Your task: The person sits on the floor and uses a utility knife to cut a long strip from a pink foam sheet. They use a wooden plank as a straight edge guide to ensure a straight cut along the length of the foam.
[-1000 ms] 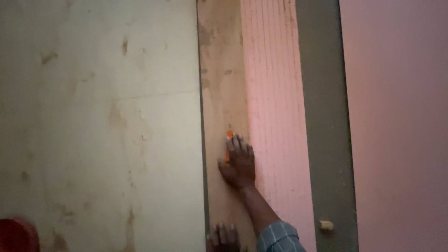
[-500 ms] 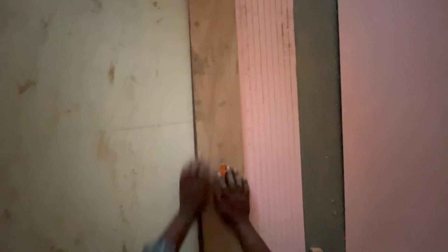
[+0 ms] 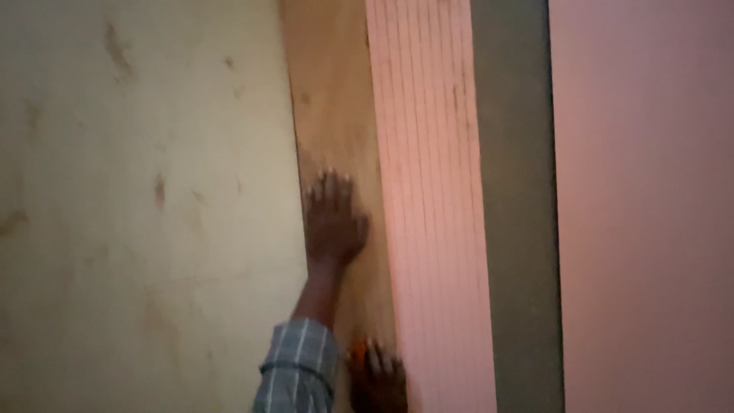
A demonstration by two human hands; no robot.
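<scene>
Dim workshop floor: pale plywood sheet (image 3: 145, 206) left, pink lined board (image 3: 428, 191) right. Brown plank (image 3: 336, 130) btwn them. Left hand (image 3: 334, 222) flat on plank, fingers spread. Right hand (image 3: 378, 378) at plank's near edge, pinching small orange object (image 3: 356, 353).

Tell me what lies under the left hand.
The left hand lies flat, fingers spread, on a brown wooden board, beside a pink ribbed panel. The board's surface under the palm is covered. The right hand, lower down, holds something small and orange.
</scene>
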